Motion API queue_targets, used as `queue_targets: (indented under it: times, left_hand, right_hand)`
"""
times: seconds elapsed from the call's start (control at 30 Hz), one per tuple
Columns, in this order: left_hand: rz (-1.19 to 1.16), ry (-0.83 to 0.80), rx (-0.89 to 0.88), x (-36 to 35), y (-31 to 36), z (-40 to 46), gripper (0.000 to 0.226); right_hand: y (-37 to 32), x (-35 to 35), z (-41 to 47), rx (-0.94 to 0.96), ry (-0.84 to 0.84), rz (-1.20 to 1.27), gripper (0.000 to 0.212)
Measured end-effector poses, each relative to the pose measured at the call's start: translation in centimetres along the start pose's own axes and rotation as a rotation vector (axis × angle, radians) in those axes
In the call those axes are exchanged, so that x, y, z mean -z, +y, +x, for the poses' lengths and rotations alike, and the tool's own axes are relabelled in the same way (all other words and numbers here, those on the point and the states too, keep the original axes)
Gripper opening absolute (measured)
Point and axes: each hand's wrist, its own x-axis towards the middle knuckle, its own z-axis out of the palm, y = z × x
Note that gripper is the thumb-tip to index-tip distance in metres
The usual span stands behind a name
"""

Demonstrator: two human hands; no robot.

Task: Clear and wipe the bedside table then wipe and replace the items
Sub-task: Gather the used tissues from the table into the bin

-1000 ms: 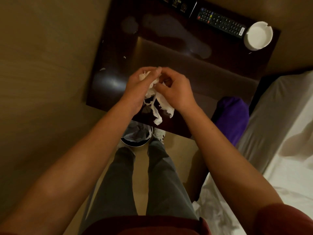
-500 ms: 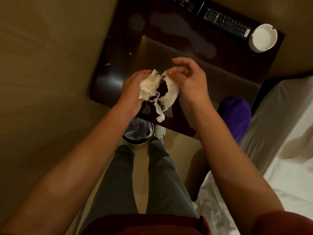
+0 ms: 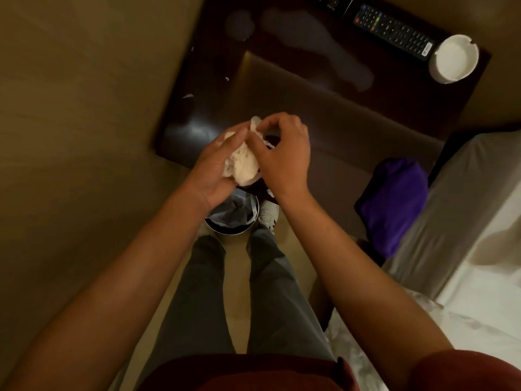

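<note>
While lined bin [image 3: 231,213] sits below, 2 hands, left [image 3: 215,167] and right [image 3: 284,153], each grip closed around crumpled tissue [image 3: 244,162].

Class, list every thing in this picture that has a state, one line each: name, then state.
Tissue: crumpled, held between both hands.
Left hand: cupping the tissue.
Right hand: pinching the tissue.
Bedside table: smeared, with white scraps near its left edge.
Remote: lying flat on the table.
Ashtray: upright, looks empty.
Bin: open, lined.
</note>
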Motion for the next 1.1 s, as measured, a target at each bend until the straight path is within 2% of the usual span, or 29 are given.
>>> queue_targets:
  times: [0.07,0.1,0.2,0.3,0.4,0.5,0.63,0.73,0.9,1.1]
  left_hand:
    - [-0.023,0.005,0.009,1.2,-0.3,-0.4,0.058]
    - [-0.034,0.008,0.008,1.6,-0.3,-0.6,0.047]
    - [-0.014,0.090,-0.007,2.5,-0.1,-1.1,0.018]
    - [0.025,0.183,-0.016,3.3,0.5,-1.3,0.017]
    - [0.057,0.207,-0.017,4.2,0.9,-1.3,0.018]
    - [0.074,0.220,-0.019,5.1,1.1,-1.3,0.017]
    - [0.083,0.202,-0.026,6.4,1.0,-1.5,0.017]
    - [0.091,0.194,-0.007,7.4,0.7,-1.8,0.016]
    - [0.091,0.190,0.044,8.7,0.5,-2.0,0.013]
    - [0.116,0.168,0.040,9.4,0.4,-2.8,0.013]
  right_hand:
    - [0.4,-0.6,-0.2,-0.061,-0.078,0.044,0.022]
    - [0.6,-0.8,-0.3,-0.084,-0.104,0.084,0.026]
    - [1.7,-0.6,0.0,-0.144,-0.057,0.142,0.041]
    - [3.4,0.1,0.8,-0.137,-0.028,-0.083,0.058]
    - [4.8,0.3,0.6,-0.110,-0.123,-0.338,0.072]
    - [5.6,-0.6,-0.4,-0.083,-0.225,-0.530,0.077]
    - [6.2,-2.5,-1.9,-0.094,-0.285,-0.644,0.082]
    - [6.5,-3.5,-2.1,-0.145,-0.255,-0.641,0.071]
    - [6.6,-4.0,-1.2,-0.212,-0.183,-0.612,0.025]
    - [5.5,-2.8,-2.6,-0.256,-0.138,-0.402,0.012]
